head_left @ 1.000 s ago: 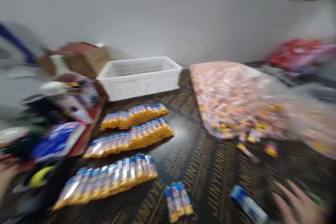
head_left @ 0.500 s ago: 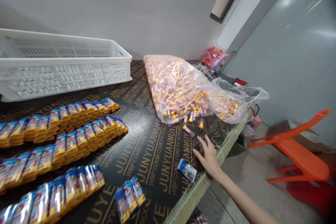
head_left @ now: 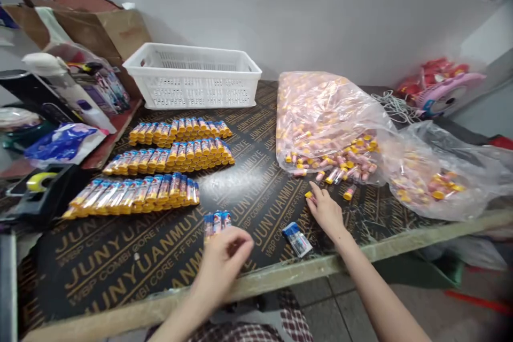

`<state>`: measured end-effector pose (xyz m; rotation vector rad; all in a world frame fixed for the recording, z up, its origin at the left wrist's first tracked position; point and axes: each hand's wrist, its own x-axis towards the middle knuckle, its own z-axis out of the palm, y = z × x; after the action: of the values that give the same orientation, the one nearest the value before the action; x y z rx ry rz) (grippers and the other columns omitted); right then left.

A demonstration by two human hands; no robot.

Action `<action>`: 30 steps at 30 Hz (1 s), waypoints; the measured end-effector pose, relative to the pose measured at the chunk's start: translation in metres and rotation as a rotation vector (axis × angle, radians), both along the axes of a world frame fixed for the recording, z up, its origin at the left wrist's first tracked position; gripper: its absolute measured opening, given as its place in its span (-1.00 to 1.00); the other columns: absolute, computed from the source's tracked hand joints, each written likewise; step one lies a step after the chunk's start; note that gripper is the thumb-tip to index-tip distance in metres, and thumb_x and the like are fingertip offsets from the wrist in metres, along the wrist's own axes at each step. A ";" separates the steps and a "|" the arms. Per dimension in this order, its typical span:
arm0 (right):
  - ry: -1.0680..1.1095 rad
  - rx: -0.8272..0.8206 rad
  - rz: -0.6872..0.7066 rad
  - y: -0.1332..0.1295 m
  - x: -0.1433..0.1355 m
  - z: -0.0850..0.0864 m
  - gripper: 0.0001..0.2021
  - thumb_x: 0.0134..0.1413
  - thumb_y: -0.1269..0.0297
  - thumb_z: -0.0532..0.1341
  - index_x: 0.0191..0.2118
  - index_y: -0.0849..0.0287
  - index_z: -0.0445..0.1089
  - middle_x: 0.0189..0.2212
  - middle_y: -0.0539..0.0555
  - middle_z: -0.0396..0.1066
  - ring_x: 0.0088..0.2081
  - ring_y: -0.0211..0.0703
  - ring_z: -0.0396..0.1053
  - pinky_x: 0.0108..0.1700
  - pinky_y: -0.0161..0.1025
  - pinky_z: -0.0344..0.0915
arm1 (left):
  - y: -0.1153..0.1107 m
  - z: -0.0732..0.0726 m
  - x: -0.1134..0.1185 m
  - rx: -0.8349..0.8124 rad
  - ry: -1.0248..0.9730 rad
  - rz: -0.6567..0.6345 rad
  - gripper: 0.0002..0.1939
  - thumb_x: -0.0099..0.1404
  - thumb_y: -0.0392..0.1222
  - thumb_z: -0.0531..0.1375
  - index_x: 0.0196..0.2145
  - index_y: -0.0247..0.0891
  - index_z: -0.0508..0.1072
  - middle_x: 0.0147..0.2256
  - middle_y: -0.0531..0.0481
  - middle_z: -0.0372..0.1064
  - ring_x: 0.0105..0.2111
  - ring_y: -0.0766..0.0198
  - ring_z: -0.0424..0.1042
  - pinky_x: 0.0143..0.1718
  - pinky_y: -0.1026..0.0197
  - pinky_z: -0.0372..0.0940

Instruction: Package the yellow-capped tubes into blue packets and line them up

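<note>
White basket (head_left: 192,77), cardboard box (head_left: 100,26), tape dispenser (head_left: 40,189)

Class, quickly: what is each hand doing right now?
Left hand: fingers curled, contents cannot be told.
Right hand: open, fingertips touching a small yellow-capped tube.
</note>
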<state>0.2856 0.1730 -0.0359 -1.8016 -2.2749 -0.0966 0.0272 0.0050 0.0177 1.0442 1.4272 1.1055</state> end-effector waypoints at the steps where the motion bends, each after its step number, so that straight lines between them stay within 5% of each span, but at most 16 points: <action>1: 0.037 -0.020 0.034 -0.005 0.004 0.001 -0.56 0.19 0.26 0.02 0.19 0.16 0.12 -0.26 0.17 0.34 -0.37 -0.05 0.39 -0.37 -0.20 0.26 | 0.002 -0.007 0.018 0.014 0.067 -0.053 -0.83 0.20 -0.16 0.21 -0.28 -0.28 0.48 -0.29 -0.07 0.41 -0.29 0.21 0.38 -0.21 0.13 0.30; 7: 0.211 -0.070 0.226 -0.038 0.023 0.008 -0.70 0.16 0.33 0.10 0.03 0.13 0.27 -0.16 0.12 0.34 -0.18 -0.11 0.39 -0.14 -0.24 0.30 | 0.055 -0.049 0.096 0.103 0.497 -0.145 -0.69 0.15 -0.14 0.21 -0.15 -0.30 0.46 -0.26 -0.15 0.42 -0.28 0.14 0.37 -0.20 0.13 0.22; 13: 0.264 -0.162 0.613 -0.069 0.017 0.001 -0.90 0.12 0.44 0.15 -0.28 0.13 0.38 -0.33 0.02 0.29 -0.30 -0.23 0.34 -0.26 -0.34 0.26 | 0.081 -0.053 0.104 0.039 0.715 -0.232 -0.81 0.21 -0.16 0.12 -0.40 -0.29 0.49 -0.35 -0.14 0.44 -0.32 0.16 0.39 -0.27 0.18 0.19; 17: 0.246 -0.128 0.622 -0.078 0.010 -0.011 -0.89 0.11 0.50 0.10 -0.35 0.18 0.32 -0.39 0.02 0.27 -0.35 -0.21 0.28 -0.32 -0.32 0.21 | 0.081 -0.055 0.107 0.038 0.760 -0.251 -0.87 0.17 -0.22 0.12 -0.43 -0.29 0.45 -0.39 -0.11 0.43 -0.35 0.18 0.39 -0.29 0.20 0.19; 20: 0.243 -0.070 0.617 -0.082 0.011 -0.013 -0.90 0.14 0.47 0.07 -0.34 0.16 0.27 -0.37 0.03 0.28 -0.33 -0.19 0.27 -0.28 -0.31 0.21 | 0.079 -0.059 0.108 0.092 0.608 -0.233 -0.88 0.13 -0.18 0.14 -0.47 -0.28 0.39 -0.43 -0.08 0.42 -0.38 0.17 0.39 -0.30 0.19 0.22; 23: 0.253 0.008 0.604 -0.086 0.013 -0.013 -0.93 0.17 0.41 0.07 -0.33 0.16 0.25 -0.35 0.05 0.29 -0.29 -0.16 0.27 -0.24 -0.30 0.22 | 0.074 -0.060 0.109 -0.016 0.212 -0.206 -0.72 0.06 -0.02 0.20 -0.33 -0.26 0.34 -0.47 -0.03 0.43 -0.43 0.14 0.43 -0.39 0.17 0.29; 26: 0.269 0.088 0.597 -0.091 0.015 -0.011 -0.90 0.18 0.36 0.05 -0.36 0.14 0.24 -0.36 0.04 0.31 -0.28 -0.13 0.27 -0.22 -0.26 0.21 | 0.071 -0.053 0.111 -0.147 -0.114 -0.190 -0.42 -0.08 0.03 0.32 -0.15 -0.27 0.25 -0.56 0.04 0.42 -0.52 0.16 0.43 -0.48 0.18 0.32; 30: 0.329 0.182 0.550 -0.102 0.031 0.002 -0.84 0.20 0.39 -0.01 -0.39 0.13 0.24 -0.40 0.04 0.32 -0.32 -0.12 0.26 -0.29 -0.22 0.21 | 0.070 -0.038 0.121 -0.119 -0.277 -0.041 -0.26 -0.24 -0.07 0.43 -0.11 -0.29 0.25 -0.59 0.05 0.44 -0.55 0.21 0.45 -0.45 0.20 0.36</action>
<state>0.3164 0.0707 -0.0343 -0.9732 -2.3320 0.0825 0.1481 0.0752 -0.0202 0.7991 1.2285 1.0757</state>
